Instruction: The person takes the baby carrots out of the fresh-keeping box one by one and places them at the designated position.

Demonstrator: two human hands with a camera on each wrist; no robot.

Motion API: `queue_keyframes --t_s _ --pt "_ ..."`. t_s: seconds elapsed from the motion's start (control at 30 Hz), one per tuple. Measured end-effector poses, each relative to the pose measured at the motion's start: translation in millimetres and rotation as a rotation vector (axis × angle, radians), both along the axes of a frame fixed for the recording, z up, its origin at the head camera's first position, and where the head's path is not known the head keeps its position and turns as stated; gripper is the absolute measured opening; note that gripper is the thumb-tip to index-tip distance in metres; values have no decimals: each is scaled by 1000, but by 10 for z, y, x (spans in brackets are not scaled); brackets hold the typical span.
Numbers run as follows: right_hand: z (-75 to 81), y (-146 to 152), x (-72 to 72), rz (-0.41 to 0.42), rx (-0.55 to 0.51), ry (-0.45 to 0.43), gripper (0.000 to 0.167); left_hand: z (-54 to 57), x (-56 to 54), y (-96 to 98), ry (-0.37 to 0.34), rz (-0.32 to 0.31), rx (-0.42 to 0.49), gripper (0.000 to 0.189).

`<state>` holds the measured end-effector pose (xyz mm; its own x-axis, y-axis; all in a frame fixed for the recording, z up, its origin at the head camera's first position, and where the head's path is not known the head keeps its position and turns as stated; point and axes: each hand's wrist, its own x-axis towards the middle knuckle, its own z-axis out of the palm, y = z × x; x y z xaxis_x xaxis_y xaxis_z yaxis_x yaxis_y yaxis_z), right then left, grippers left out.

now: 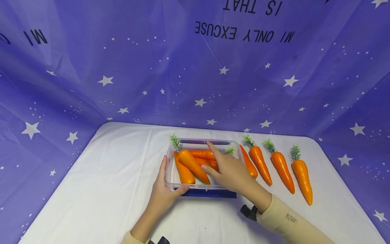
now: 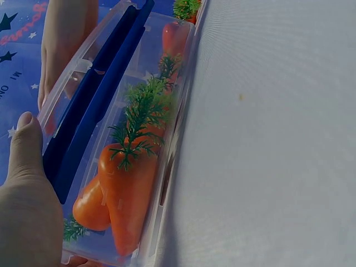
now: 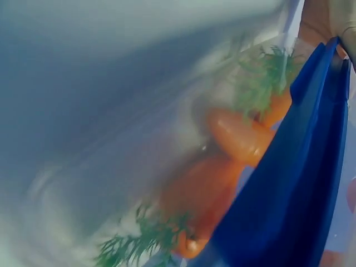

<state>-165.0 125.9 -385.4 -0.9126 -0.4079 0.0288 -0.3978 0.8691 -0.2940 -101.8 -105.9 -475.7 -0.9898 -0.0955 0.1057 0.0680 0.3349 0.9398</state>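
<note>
A clear plastic box [image 1: 198, 186] with dark blue latches stands on the white table, holding several orange carrots with feathery green tops. One carrot [image 1: 193, 166] lies slantwise over others at the left. My left hand [image 1: 164, 191] holds the box's near left corner, thumb on the front rim and fingers along the left wall. Over the right half of the box is my right hand [image 1: 231, 169], its index finger and thumb extended above the carrots; its other fingers are hidden. Through the wall, the left wrist view shows a carrot [image 2: 130, 194] beside the blue latch [image 2: 100, 100].
Right of the box several more carrots lie in a row, among them one nearest the wall [image 1: 248, 162] and one farthest right [image 1: 302, 181]. A purple star-printed cloth [image 1: 182, 78] surrounds the table [image 1: 106, 189] at the back and sides.
</note>
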Motion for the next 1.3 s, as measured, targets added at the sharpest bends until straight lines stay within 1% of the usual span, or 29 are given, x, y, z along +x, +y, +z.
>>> queue_keyframes --t_s 0.07,0.2,0.37,0.5,0.67,0.9,1.1,1.3 --pt "-14 -53 -5 9 -11 2 84 2 0 -1 3 -3 0 116" --pt "-37 -143 -26 29 -48 -27 82 -1 -4 -1 9 -10 3 116" --pt "-68 -245 -63 54 -56 -53 79 5 0 -2 12 -7 6 117" --pt "-91 -318 -96 59 -42 -65 77 10 2 -4 17 -6 5 118" --pt "-151 -416 -158 64 -4 -66 76 -16 -9 -16 18 -3 -5 118" --pt "-222 -525 -199 48 37 -100 74 -29 -17 -14 22 -12 -6 117" --pt "-231 -600 -216 59 74 -63 72 -8 -3 -11 34 -9 -9 117" --pt "-264 -660 -246 69 124 -52 72 -3 -1 -15 31 -5 -10 118"
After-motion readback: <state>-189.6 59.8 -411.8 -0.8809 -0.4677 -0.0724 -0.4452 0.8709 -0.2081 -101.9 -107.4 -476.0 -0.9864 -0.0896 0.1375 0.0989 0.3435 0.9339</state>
